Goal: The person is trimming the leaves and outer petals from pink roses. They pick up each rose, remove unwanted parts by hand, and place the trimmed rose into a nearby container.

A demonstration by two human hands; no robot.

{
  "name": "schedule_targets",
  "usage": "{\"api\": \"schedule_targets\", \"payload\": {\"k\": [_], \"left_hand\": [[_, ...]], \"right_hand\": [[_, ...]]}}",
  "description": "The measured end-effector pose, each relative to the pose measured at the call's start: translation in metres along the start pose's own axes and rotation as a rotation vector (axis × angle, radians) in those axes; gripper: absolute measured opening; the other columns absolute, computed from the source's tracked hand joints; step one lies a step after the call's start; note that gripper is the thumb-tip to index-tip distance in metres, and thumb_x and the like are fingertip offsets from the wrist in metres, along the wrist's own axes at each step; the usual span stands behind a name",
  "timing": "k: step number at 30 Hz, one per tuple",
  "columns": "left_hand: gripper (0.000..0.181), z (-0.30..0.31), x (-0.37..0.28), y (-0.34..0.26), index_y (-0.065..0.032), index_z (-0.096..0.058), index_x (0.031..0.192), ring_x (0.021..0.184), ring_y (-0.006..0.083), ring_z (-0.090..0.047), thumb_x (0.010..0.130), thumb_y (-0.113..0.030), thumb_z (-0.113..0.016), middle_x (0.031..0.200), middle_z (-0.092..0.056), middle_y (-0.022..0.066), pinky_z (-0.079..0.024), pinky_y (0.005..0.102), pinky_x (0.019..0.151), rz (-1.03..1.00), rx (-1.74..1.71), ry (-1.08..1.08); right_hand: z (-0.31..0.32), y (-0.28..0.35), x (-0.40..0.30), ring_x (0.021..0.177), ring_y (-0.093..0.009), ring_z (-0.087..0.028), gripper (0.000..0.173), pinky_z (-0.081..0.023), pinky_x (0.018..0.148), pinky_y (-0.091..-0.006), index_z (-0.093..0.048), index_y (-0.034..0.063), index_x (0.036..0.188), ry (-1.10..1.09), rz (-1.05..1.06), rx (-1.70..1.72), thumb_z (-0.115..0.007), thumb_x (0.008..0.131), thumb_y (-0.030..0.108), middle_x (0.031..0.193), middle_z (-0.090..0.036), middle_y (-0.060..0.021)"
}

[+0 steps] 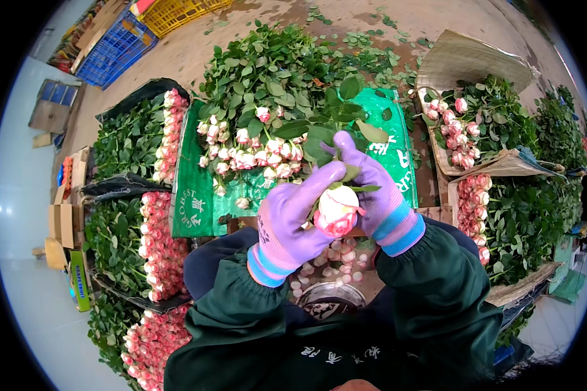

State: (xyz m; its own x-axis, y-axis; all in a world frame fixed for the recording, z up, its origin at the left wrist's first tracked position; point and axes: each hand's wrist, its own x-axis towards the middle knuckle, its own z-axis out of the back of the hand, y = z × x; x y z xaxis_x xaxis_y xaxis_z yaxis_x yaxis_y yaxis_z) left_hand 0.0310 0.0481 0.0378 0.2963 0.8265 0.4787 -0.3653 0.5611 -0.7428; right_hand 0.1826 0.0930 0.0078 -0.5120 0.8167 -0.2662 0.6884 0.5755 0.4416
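A white rose with pink petal edges (pixel 338 207) is between my hands, its bloom towards me and its leafy stem pointing away. My left hand (pixel 296 210), in a lilac knitted glove, closes around the base of the bloom. Beside the stem and leaves is my right hand (pixel 367 181), gloved alike, its thumb and fingers raised near the leaves; its grip is partly hidden. Beyond them, a pile of cut roses (pixel 274 154) lies on a green woven plastic sheet (pixel 195 200), blooms facing me, with leafy stems behind.
Wrapped rose bundles (pixel 164 244) stand at the left, more rose bundles (pixel 474 205) at the right. Fallen petals (pixel 345 259) lie around a metal bowl (pixel 331 295) below my hands. A blue plastic crate (pixel 115 49) and a yellow crate (pixel 181 17) stand at the upper left. Leaves litter the floor.
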Motion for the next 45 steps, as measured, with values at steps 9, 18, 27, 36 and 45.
{"api": "schedule_targets", "payload": {"k": [9,18,27,36,45], "left_hand": [[0.060,0.003,0.010,-0.009,0.0028,-0.060,0.118,0.085,0.0290,-0.069,0.066,-0.015,-0.082,0.105,-0.068,0.0180,-0.052,0.0326,0.072,-0.045,0.078,0.122],[0.078,-0.005,0.000,0.000,0.0029,-0.046,0.134,0.105,0.0236,-0.063,0.066,-0.009,-0.082,0.136,-0.050,0.0195,-0.052,0.0307,0.083,-0.028,-0.037,0.080],[0.044,-0.005,0.003,-0.004,0.0040,-0.056,0.116,0.093,0.0337,-0.060,0.076,-0.011,-0.068,0.110,-0.060,0.0185,-0.049,0.0401,0.079,-0.110,0.025,0.024],[0.034,-0.004,0.001,-0.008,0.0044,-0.060,0.104,0.098,0.0381,-0.057,0.072,-0.006,-0.067,0.107,-0.060,0.0194,-0.048,0.0469,0.082,-0.206,0.196,0.007],[0.037,-0.005,0.007,0.004,0.0037,-0.059,0.114,0.083,0.0312,-0.064,0.082,-0.014,-0.064,0.100,-0.065,0.0173,-0.050,0.0376,0.072,-0.137,-0.109,0.010]], "right_hand": [[-0.020,0.015,-0.016,0.077,-0.007,-0.059,0.020,-0.049,0.068,-0.0244,-0.058,0.0063,0.109,0.003,0.088,-0.156,-0.058,0.095,0.021,0.089,-0.060,0.0020],[-0.013,0.027,-0.018,0.088,-0.006,-0.056,0.037,-0.045,0.081,-0.0244,-0.052,-0.0001,0.124,0.080,0.430,-0.385,-0.059,0.095,0.021,0.095,-0.058,0.0019],[0.002,0.037,-0.007,0.077,-0.014,-0.056,0.046,-0.051,0.074,-0.0287,-0.044,0.0036,0.133,0.201,0.208,-0.060,-0.059,0.095,0.023,0.089,-0.055,-0.0041],[-0.002,0.011,-0.013,0.085,-0.016,-0.059,0.049,-0.051,0.078,-0.0265,-0.031,-0.0008,0.143,0.223,0.007,0.251,-0.043,0.098,0.013,0.097,-0.058,-0.0060],[0.010,0.003,-0.003,0.085,-0.019,-0.064,0.031,-0.054,0.079,-0.0340,-0.055,0.0041,0.122,0.239,-0.105,0.421,-0.059,0.093,0.015,0.092,-0.062,-0.0078]]}}
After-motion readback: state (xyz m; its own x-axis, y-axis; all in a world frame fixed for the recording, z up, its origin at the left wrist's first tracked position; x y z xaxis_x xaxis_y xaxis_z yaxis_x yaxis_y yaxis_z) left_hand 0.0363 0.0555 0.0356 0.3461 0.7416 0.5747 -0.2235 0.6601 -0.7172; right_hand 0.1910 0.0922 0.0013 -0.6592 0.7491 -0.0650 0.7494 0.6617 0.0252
